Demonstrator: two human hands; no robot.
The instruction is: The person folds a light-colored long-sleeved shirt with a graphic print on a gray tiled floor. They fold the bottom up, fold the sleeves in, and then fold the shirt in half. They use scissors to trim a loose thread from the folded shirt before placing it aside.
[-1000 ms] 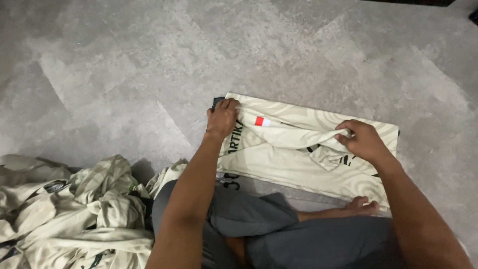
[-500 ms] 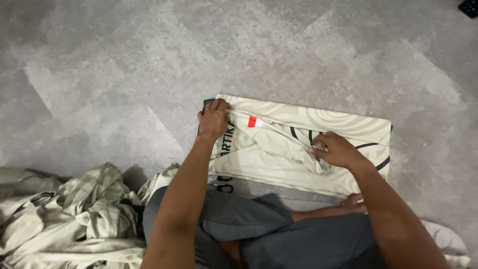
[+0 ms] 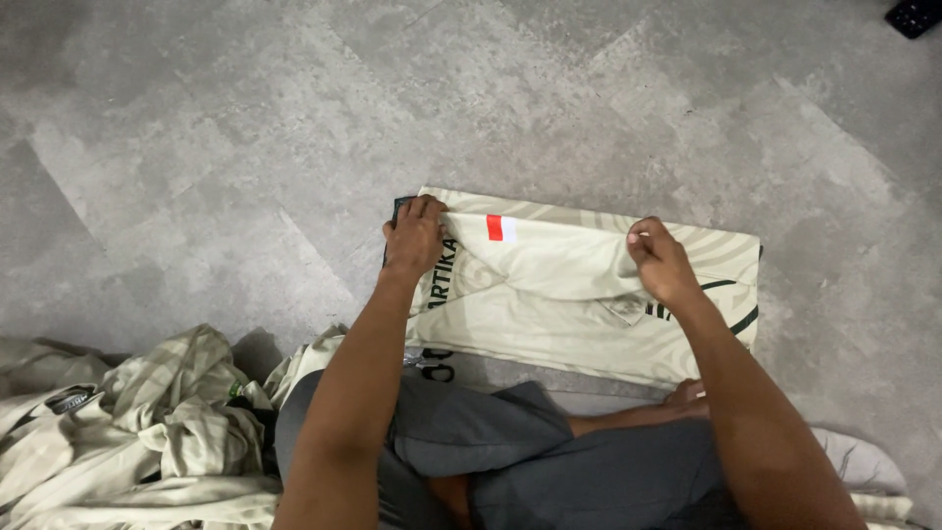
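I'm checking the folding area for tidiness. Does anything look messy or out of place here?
Yes. A crumpled heap of cream patterned garments lies unfolded on the grey stone-look floor at lower left. The cream patterned shirt under the left hand and right hand lies flat.

folded shirt (image 3: pixel 589 294) lies on the floor (image 3: pixel 245 147) ahead of the knees, clothes pile (image 3: pixel 137 442) at left.

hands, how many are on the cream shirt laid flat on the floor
2. The left hand presses the shirt's upper left corner by a small red patch; the right hand pinches a fold near its upper right.
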